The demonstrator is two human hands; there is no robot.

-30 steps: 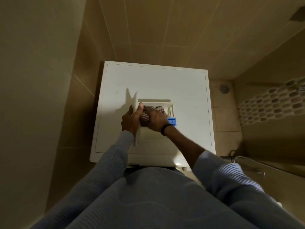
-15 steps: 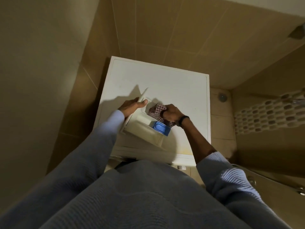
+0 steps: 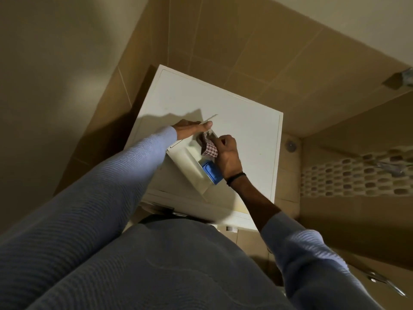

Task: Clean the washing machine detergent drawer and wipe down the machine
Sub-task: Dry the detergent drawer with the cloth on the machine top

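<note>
Left hand was out flat, with its fingers stretched straight and close together along the thin upright front panel of the white rectangular plastic detergent drawer, and the thumb lay beside them near the panel's top edge. Right hand was curled tight, its fingers bunched round a crumpled red-and-white checked cloth, and it pushed the cloth down into the drawer's end compartment just below the left fingertips. The cloth was soft, woven and folded on itself, and its loose corner hung under the right knuckles. The drawer was smooth, glossy and box-shaped with moulded dividers. It lay on a slant over the flat white metal top of the washing machine, between the two hands. I could not tell whether its base touched the lid. A bright blue rounded plastic insert sat in the compartment just under the heel of the right palm. A thin black band circled the right wrist, behind the fingers. A ribbed light-blue knit sleeve ran back from the left wrist. Beyond the fingertips were large matt tan wall tiles. Well off to the right of the right hand sat a small round floor drain and a strip of pebble-shaped mosaic.
</note>
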